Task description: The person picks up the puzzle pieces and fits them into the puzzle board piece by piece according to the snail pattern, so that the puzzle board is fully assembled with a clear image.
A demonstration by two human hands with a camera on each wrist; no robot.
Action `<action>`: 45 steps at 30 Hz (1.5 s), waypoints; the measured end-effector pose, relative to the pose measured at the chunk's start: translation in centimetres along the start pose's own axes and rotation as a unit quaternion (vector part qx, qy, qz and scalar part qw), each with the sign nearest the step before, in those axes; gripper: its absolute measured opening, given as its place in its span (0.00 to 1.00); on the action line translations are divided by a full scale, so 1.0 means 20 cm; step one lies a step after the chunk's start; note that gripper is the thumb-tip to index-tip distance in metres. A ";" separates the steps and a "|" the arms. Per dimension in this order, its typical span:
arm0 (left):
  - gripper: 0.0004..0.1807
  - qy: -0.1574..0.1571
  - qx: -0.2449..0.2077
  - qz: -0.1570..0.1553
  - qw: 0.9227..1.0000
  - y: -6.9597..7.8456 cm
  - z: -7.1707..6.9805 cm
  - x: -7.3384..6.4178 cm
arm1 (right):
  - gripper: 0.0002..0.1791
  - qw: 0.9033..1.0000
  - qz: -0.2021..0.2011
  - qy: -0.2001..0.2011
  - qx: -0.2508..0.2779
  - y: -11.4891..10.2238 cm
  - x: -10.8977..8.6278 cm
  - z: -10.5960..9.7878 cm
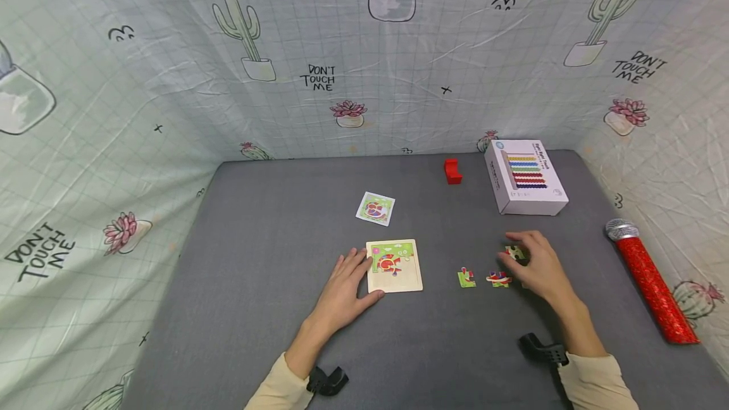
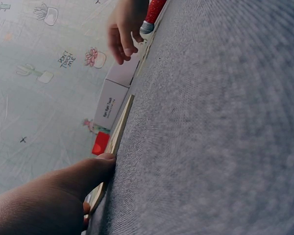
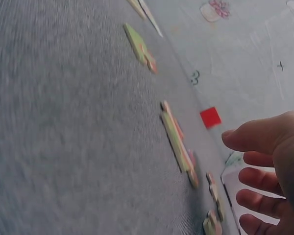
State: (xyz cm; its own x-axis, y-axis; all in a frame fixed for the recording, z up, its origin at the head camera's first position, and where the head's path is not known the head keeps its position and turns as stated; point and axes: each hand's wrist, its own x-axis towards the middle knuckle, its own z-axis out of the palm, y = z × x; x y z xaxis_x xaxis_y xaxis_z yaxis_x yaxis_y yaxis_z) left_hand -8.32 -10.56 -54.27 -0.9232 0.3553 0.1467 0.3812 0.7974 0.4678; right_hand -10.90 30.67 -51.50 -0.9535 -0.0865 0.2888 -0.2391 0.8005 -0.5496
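A square wooden puzzle board (image 1: 407,278), its upper part filled with a green and red picture, lies flat on the grey table. My left hand (image 1: 340,299) rests at its left side, fingers fairly straight and thumb (image 2: 100,169) touching the near edge. To the right, my right hand (image 1: 541,271) hovers above loose jigsaw pieces, fingers spread and relaxed with nothing between them. One green piece (image 1: 466,278) and a red-and-green piece (image 1: 498,279) lie left of that hand. Another piece (image 1: 516,252) is partly hidden beneath it.
Behind the board lies a small picture card (image 1: 376,209). A red block (image 1: 452,171) sits at the back, beside a white box (image 1: 526,176). At the right edge lies a red glittery microphone (image 1: 655,286). A printed cloth (image 1: 387,81) hangs around the table.
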 end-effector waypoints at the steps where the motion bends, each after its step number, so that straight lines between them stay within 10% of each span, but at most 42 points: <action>1: 0.40 0.000 0.001 0.001 1.000 0.00 0.00 0.00 | 0.25 1.000 0.002 0.000 -0.003 0.01 0.00 0.00; 25: 0.39 0.000 0.002 0.004 1.000 0.00 0.00 0.00 | 0.27 0.988 0.076 -0.125 -0.052 0.08 0.03 -0.07; 45: 0.40 -0.001 0.006 0.003 1.000 -0.01 0.01 0.00 | 0.21 0.983 0.098 -0.151 -0.043 0.11 0.09 -0.10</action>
State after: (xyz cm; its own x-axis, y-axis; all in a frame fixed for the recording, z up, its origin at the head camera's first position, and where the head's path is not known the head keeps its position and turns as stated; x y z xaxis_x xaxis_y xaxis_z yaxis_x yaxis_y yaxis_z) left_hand -8.40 -10.62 -54.45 -0.9207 0.3611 0.1481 0.3875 0.8010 0.4564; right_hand -12.83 33.38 -50.64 -0.9939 -0.0868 -0.0685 -0.0412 0.8653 -0.4995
